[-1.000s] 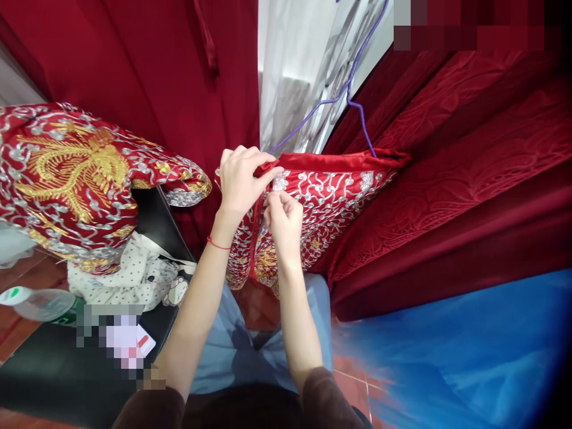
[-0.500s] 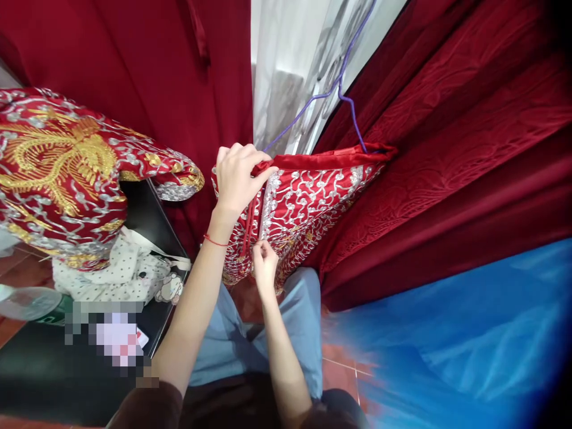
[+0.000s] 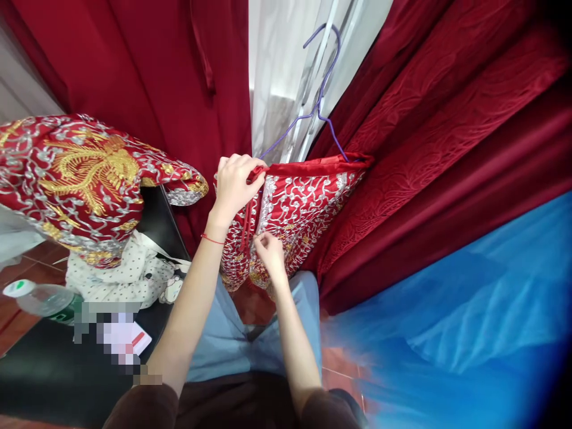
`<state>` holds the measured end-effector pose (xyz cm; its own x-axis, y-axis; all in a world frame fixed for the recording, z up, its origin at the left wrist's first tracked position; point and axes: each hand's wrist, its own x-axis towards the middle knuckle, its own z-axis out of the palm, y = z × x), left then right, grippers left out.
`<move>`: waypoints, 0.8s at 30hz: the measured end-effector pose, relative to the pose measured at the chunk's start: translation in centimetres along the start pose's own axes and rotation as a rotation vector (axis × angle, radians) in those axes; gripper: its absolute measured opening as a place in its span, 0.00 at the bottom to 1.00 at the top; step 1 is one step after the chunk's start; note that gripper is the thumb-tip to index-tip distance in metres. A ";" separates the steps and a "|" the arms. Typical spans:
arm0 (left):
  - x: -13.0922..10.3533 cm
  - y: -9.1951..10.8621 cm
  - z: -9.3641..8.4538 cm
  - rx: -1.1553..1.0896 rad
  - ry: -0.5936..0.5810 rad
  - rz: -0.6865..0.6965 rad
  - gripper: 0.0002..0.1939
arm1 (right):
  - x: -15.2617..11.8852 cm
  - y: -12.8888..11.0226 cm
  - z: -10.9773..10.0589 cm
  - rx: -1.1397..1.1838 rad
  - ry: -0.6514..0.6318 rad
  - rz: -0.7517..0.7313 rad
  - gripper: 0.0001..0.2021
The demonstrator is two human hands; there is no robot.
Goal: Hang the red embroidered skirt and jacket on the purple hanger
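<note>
A red skirt (image 3: 304, 199) with silver and gold embroidery hangs before me, its red waistband at the top. A purple wire hanger (image 3: 319, 104) runs down into the waistband, its hook showing above. My left hand (image 3: 235, 182) is closed around the left part of the waistband, with a bunched bit of red fabric between thumb and fingers. Lower down, my right hand (image 3: 270, 253) pinches at the silver-trimmed edge of the skirt; the exact spot is partly hidden by the fingers. Thin red ties (image 3: 246, 229) dangle between the two hands.
At left, a red embroidered jacket (image 3: 89, 173) lies over a black bench (image 3: 49, 375), with a dotted cloth bag (image 3: 120, 277), a plastic bottle (image 3: 44, 301) and a partly blurred card (image 3: 140, 339). Red curtains (image 3: 214, 36) hang behind; blue fabric (image 3: 460, 333) spreads at right.
The hanger's hook has come into view as the view shifted. The skirt sits slightly lower and further left. My right hand has moved up a little along the trim; my left keeps its grip.
</note>
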<state>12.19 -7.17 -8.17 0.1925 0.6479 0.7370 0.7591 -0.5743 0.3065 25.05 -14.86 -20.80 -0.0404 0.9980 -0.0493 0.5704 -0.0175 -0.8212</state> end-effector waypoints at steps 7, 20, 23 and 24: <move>-0.7 0.6 -0.5 0.046 -0.040 0.026 0.14 | 2.9 -6.6 -8.2 -0.461 0.744 -0.352 0.23; -1.1 -3.1 -1.8 0.054 0.053 -0.193 0.23 | 4.6 -6.4 -17.7 -1.281 0.192 -0.669 0.19; -1.2 -5.3 -2.8 -0.037 0.091 -0.287 0.19 | 3.6 -7.5 -19.2 -1.300 0.142 -0.664 0.18; -1.1 -6.1 -2.9 -0.092 0.120 -0.314 0.16 | 3.3 -7.8 -19.7 -1.297 0.124 -0.668 0.17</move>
<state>5.56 -5.83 -9.05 -0.1200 0.7398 0.6620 0.7096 -0.4024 0.5783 36.64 -10.25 -3.41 -0.5568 0.7982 0.2300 0.7996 0.4400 0.4086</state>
